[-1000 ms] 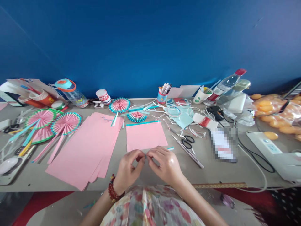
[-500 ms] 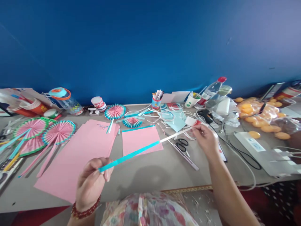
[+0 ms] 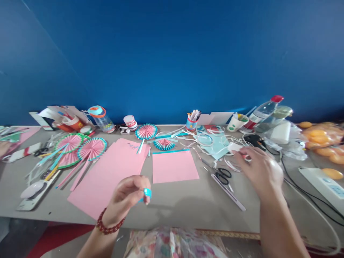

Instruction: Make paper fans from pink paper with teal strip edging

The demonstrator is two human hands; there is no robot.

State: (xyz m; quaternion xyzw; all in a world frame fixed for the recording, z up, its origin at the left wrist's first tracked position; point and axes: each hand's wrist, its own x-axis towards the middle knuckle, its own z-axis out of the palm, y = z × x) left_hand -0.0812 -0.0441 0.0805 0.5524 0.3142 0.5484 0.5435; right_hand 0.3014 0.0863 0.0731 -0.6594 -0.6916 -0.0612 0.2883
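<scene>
Blue tape [image 3: 147, 193] is now bunched in your left hand [image 3: 129, 196], pinched thumb to fingers, over the table [image 3: 172, 202]. Half a second ago both your hands stretched it; your right hand [image 3: 262, 170] has left it for the white card [image 3: 234, 147], so only one hand controls it. Can't tell if right fingers grip anything. Count: one blue-edged pink sheet [image 3: 175, 168], one scissors [image 3: 223, 175], one half fan [image 3: 163, 144], four round fans [image 3: 92, 149].
</scene>
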